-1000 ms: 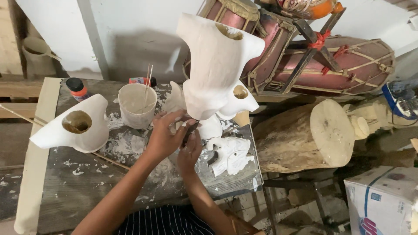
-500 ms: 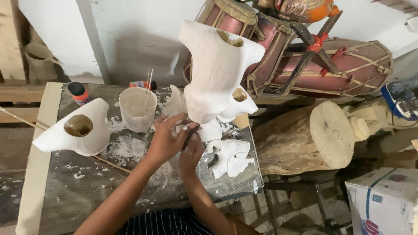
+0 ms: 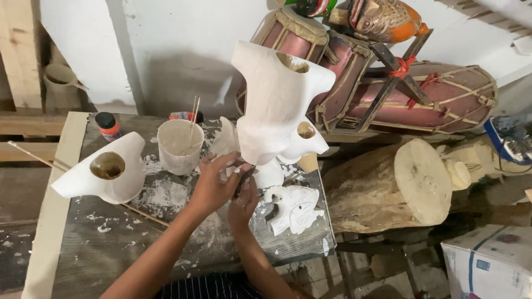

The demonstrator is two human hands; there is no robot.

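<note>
Paint-splattered workbench (image 3: 72,243): both hands' fingers (image 3: 224,166) pinching small dark tool (image 3: 242,181) under white figure (image 3: 277,105).

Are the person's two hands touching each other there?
Touching. The head view shows the left hand pressed against the right hand, no gap between them, beneath the tall white sculpture.

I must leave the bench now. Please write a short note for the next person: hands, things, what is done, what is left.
Left hand and right hand meet over a small dark tool at the base of the tall white figure; which hand grips it is unclear.
White cup with sticks stands left of them, a white mask piece lies right.
Done: figures look coated white.
Left: cannot tell.
</note>
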